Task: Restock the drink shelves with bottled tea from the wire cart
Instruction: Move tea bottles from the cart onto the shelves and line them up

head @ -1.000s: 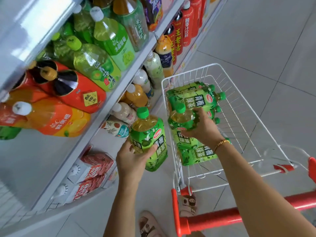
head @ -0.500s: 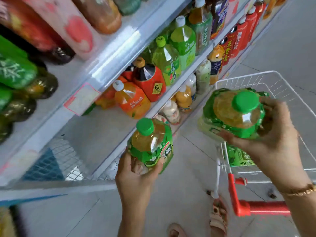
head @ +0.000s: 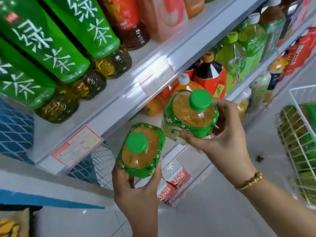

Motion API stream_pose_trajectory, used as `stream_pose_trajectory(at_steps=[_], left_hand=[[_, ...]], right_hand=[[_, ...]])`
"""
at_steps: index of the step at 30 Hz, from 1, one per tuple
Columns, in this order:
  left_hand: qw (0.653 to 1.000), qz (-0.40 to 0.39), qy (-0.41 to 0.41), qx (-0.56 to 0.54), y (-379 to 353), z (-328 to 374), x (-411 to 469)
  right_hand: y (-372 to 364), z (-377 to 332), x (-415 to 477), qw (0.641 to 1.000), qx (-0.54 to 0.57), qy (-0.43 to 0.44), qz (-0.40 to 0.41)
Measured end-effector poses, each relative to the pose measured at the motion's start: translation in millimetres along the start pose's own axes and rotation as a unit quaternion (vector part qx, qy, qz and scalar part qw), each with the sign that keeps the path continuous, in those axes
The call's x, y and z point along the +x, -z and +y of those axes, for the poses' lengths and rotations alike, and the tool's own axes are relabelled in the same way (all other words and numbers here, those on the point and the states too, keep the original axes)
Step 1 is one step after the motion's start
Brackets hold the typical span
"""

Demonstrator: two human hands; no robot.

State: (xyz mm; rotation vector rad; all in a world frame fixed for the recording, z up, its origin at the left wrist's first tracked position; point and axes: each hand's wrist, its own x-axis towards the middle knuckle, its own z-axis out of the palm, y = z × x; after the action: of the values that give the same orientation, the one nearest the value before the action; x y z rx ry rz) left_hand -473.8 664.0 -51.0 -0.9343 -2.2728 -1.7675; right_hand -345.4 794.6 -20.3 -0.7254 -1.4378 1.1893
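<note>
Head view down an aisle of drink shelves. The left hand (head: 136, 190) grips the lower tea bottle (head: 142, 151), fingers and thumb curled round its body below the green label, with the green cap facing the camera. The right hand (head: 222, 139) grips the upper tea bottle (head: 189, 115) in the same way, from its right side, fingers wrapped under the label. The two bottles sit just beside each other, both held in the air in front of the shelf edge (head: 130, 98) and resting on no shelf. The wire cart (head: 301, 88) stands well apart at the right margin, and the green-wrapped stock (head: 306, 142) inside it shows that bottles remain to be moved; their number cannot be counted, since the cart is cut by the frame and blurred. The shelf above carries green tea bottles (head: 51, 48) lying with their bases outward, and the shelf behind the hands holds orange, red and pale green drinks. As a judgement, the restocking is only partly done: this pair has left the cart but is not yet placed, and its intended slot cannot be told.
</note>
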Motion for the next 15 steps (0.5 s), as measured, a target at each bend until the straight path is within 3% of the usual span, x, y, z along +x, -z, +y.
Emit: stream_pose_trajectory(at_steps=[6,15], left_hand=[[0.998,0.065,0.013,-0.004,-20.8,-56.7,14.3],[0.987,0.123,0.058,-0.082,-51.3,-100.5,45.8]], right_hand=[[-41.1,47.8,7.7,0.998,0.036,0.039,-0.016],[-76.4,119.7,29.4,0.990,-0.009,0.103,-0.094]])
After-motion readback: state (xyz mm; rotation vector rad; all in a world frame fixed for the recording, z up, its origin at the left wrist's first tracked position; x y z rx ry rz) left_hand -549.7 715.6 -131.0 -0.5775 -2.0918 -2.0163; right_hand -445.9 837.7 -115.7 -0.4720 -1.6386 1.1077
